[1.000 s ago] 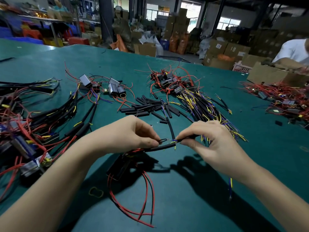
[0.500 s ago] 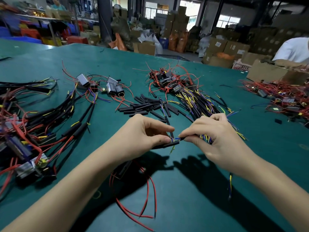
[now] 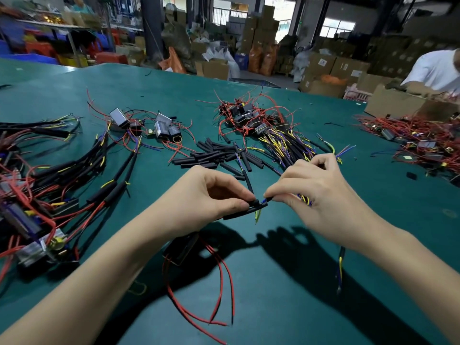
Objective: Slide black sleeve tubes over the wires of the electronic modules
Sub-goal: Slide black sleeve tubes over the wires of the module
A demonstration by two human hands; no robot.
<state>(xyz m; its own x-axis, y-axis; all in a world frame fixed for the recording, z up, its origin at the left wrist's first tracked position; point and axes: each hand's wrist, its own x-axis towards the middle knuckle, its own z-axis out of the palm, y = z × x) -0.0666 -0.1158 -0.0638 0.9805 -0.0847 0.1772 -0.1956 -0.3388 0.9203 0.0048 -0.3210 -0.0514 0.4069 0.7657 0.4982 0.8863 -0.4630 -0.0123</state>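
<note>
The black sleeve tube (image 3: 245,212) lies nearly level above the green table (image 3: 311,282), its long axis running from lower left to upper right, its open end toward the right hand (image 3: 321,195); the left hand (image 3: 206,197) pinches it between thumb and forefinger; the right hand pinches the blue wire (image 3: 264,200) at the tube's mouth; a yellow wire tip (image 3: 257,215) hangs below; the module (image 3: 183,250) dangles under the left wrist, trailing red wires (image 3: 224,282); loose sleeve tubes (image 3: 219,155) lie heaped beyond the hands.
</note>
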